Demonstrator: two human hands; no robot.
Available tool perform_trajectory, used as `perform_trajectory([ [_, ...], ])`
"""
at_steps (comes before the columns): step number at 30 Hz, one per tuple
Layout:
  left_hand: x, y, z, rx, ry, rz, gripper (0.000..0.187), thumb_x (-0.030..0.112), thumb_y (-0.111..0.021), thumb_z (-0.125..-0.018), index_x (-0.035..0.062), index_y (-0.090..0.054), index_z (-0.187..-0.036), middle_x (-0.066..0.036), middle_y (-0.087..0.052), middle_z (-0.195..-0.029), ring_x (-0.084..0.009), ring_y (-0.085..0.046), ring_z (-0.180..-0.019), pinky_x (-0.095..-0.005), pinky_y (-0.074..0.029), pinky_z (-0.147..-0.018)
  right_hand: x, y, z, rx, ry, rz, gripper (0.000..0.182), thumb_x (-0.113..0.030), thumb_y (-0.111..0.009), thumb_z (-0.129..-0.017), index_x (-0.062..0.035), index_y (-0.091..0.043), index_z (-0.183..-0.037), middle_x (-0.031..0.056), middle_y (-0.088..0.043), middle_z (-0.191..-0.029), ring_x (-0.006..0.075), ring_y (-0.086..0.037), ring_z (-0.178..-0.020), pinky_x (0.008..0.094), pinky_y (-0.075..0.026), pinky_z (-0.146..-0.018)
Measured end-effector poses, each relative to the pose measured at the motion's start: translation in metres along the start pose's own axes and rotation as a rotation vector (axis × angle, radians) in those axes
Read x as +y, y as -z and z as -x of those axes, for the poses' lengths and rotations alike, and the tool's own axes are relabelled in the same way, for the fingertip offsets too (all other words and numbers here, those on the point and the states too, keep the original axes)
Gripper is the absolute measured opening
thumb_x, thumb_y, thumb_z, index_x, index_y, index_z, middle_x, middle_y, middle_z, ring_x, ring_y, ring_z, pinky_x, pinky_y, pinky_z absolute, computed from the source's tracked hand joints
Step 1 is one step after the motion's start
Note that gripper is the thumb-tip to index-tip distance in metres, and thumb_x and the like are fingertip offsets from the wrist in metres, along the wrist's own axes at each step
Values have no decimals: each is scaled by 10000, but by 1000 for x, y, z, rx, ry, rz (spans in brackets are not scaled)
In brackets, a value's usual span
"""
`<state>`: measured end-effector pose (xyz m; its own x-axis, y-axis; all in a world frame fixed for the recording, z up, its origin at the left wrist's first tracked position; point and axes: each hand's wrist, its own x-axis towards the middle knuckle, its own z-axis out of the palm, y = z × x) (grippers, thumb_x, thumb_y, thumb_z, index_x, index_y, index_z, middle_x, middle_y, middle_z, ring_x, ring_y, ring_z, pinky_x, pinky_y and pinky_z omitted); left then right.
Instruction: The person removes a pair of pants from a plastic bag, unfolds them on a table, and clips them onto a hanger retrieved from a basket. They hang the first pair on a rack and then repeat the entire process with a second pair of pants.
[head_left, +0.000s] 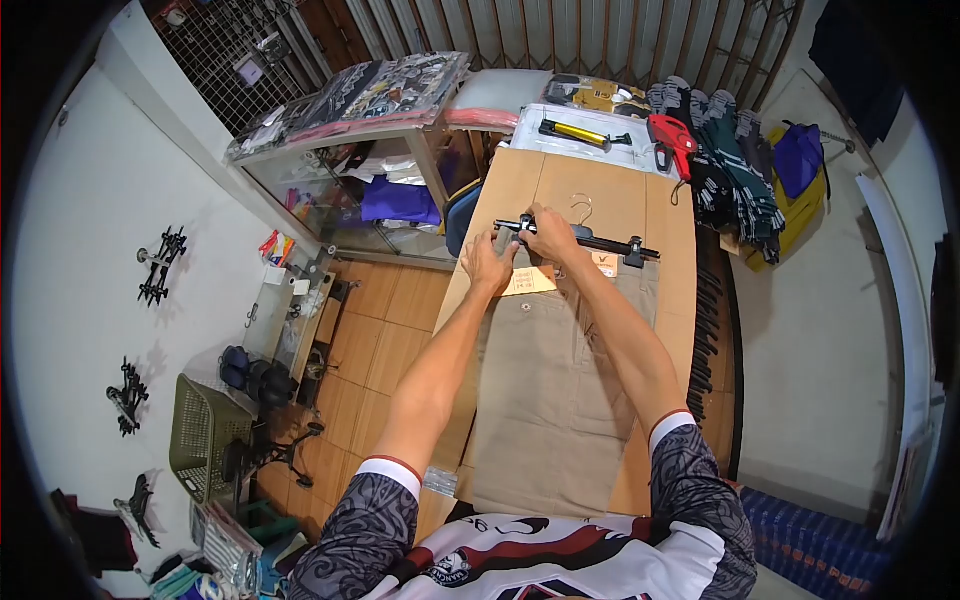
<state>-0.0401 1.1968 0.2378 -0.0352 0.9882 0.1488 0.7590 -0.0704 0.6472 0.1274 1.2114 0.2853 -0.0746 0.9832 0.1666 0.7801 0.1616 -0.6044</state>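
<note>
Khaki trousers (535, 400) lie folded lengthwise on a cardboard-topped table, their waistband at the far end. A black clip hanger (610, 245) with a metal hook lies across that waistband. My left hand (488, 264) pinches the waistband's left corner, just below the hanger's left clip. Closed around that left clip (525, 222) are the fingers of my right hand (552, 238). The right clip (634, 252) sits at the opposite corner of the waistband. A paper tag (527, 282) and a brand label (605, 263) show on the trousers. My fingertips partly hide the left clip.
Beyond the table's far edge lie a yellow-and-black pump (578, 133) and a red tool (672, 145). Stacked socks (735, 170) stand at the far right. A glass display case (350, 185) is to the left, with a green basket (205, 440) nearer me.
</note>
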Motion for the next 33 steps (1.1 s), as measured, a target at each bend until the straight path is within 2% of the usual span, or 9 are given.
perform_trajectory([
  [3,1,1,-1,38,-7,0,467,417,-720,-896,20,-692,-1140,-169,-696,-1135,-374,-589,-1128,-492,-430,-966,3,4,-6,-57,47,-23,523,-234,-766,-828,18,-581,-1247,297,-687,-1077,443,-667,-1020,487,-526,-890],
  [5,-3,1,-5,34,-1,64,455,403,-726,-893,2,-700,-1107,-178,-722,-1072,-387,-632,-1060,-481,-466,-926,4,3,-11,-9,19,-89,415,-224,-723,-865,32,-622,-1175,301,-694,-1021,437,-679,-992,485,-527,-873],
  [6,-12,-7,-9,103,-73,112,401,352,-716,-921,-24,-701,-1060,-189,-740,-963,-354,-686,-905,-429,-510,-835,6,0,-13,14,4,-123,368,-219,-701,-884,40,-643,-1139,303,-697,-993,434,-685,-979,483,-528,-865],
  [9,-28,-19,-21,31,-60,268,350,305,-692,-962,-29,-696,-1065,-163,-743,-933,-256,-687,-825,-361,-517,-777,21,-11,-32,59,-33,-277,283,-221,-626,-940,53,-694,-959,286,-710,-897,416,-696,-920,462,-528,-835],
  [10,-31,-19,-22,9,-46,325,351,326,-687,-960,-9,-705,-1062,-162,-745,-938,-263,-691,-840,-377,-508,-800,23,-10,-37,58,-83,-211,331,-237,-589,-970,50,-726,-880,237,-724,-818,360,-710,-820,432,-534,-792],
  [16,-27,-11,-20,-64,-7,519,358,341,-653,-990,-6,-709,-1060,-148,-748,-949,-227,-683,-858,-356,-497,-826,28,-7,-50,169,-195,-326,302,-262,-638,-947,5,-762,-1015,179,-750,-841,264,-717,-730,403,-547,-739],
  [28,-15,4,-15,-79,24,549,340,303,-648,-1002,-32,-699,-1032,-107,-728,-897,-170,-637,-814,-331,-494,-788,23,-18,-41,224,-207,-308,288,-262,-706,-894,-2,-769,-1000,188,-757,-891,287,-730,-837,389,-550,-796],
  [31,-13,5,-14,-73,27,542,337,286,-645,-1009,-48,-694,-1016,-101,-716,-883,-147,-613,-799,-316,-498,-762,22,-21,-36,174,-230,-340,257,-263,-710,-870,-43,-789,-977,195,-758,-949,353,-732,-925,422,-553,-856],
  [33,-12,5,-15,-68,28,503,339,286,-645,-1008,-49,-694,-997,-100,-715,-874,-147,-613,-793,-319,-497,-754,20,-22,-32,165,-201,-330,273,-262,-706,-883,-18,-778,-984,194,-756,-914,310,-731,-868,406,-551,-813],
])
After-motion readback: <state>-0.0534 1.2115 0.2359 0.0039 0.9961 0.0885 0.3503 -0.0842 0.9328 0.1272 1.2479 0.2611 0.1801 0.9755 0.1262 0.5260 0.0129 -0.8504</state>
